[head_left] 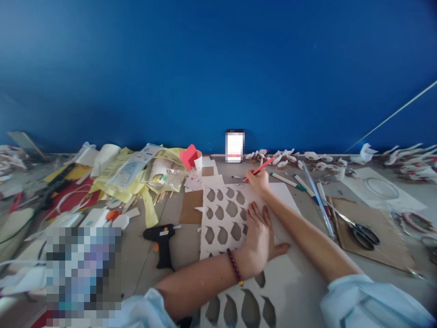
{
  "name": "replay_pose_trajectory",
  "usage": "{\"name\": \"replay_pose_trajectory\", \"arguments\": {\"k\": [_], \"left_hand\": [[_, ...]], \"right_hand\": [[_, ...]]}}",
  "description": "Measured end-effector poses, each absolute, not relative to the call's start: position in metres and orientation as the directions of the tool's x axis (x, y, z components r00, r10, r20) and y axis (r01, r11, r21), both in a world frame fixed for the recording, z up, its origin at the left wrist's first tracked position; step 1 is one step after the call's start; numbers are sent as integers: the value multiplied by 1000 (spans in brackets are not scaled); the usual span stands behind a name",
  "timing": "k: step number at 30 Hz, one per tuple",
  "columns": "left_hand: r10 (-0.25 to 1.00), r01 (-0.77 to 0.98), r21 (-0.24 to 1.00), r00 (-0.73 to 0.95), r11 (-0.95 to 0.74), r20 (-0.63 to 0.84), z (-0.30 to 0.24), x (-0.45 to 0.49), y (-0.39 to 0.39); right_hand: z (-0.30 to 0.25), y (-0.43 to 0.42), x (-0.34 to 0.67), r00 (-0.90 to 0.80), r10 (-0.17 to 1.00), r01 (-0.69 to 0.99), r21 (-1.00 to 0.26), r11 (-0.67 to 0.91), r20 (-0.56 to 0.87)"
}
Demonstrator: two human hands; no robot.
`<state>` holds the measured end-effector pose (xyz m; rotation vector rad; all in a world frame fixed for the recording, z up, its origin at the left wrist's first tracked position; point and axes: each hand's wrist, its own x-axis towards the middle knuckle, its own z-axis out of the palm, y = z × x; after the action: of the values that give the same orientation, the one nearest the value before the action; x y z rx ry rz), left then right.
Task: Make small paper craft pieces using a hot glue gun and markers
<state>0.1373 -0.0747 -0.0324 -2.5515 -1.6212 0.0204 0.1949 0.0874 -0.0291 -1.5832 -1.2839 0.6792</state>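
My left hand (259, 237) lies flat on a white sheet with rows of leaf-like cutouts (246, 287), fingers stretched and thumb spread to the right. A beaded bracelet circles that wrist. My right hand (258, 182) is closed round a red pen (268, 162), beyond the left hand near the sheet's far edge. The pen slants, its lower end pointing left and down towards the paper. Whether the tip touches the paper is too small to tell. Plain white paper (288, 196) shows under and beside the cutout sheet. My left palm covers some of the holes.
On the left are a black glue gun (164, 239), a brown card piece (191, 207) and heaped yellow packaging (119, 173). A phone (235, 146) leans on the blue wall. Markers (288, 181), scissors (363, 234) on cardboard (382, 248) and small white bird figures (283, 157) lie right.
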Motion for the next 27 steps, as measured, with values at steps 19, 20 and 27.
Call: {"name": "replay_pose_trajectory", "arguments": {"k": [19, 20, 27], "left_hand": [[901, 900, -39, 435, -434, 2, -26, 136, -75], [901, 901, -37, 433, -433, 3, -26, 136, -75], [898, 897, -39, 440, -440, -3, -24, 135, -75]], "right_hand": [[-31, 94, 208, 409, 906, 148, -988, 52, 109], [-31, 94, 207, 395, 912, 123, -990, 65, 109], [-16, 96, 214, 272, 955, 206, -977, 63, 119]]}}
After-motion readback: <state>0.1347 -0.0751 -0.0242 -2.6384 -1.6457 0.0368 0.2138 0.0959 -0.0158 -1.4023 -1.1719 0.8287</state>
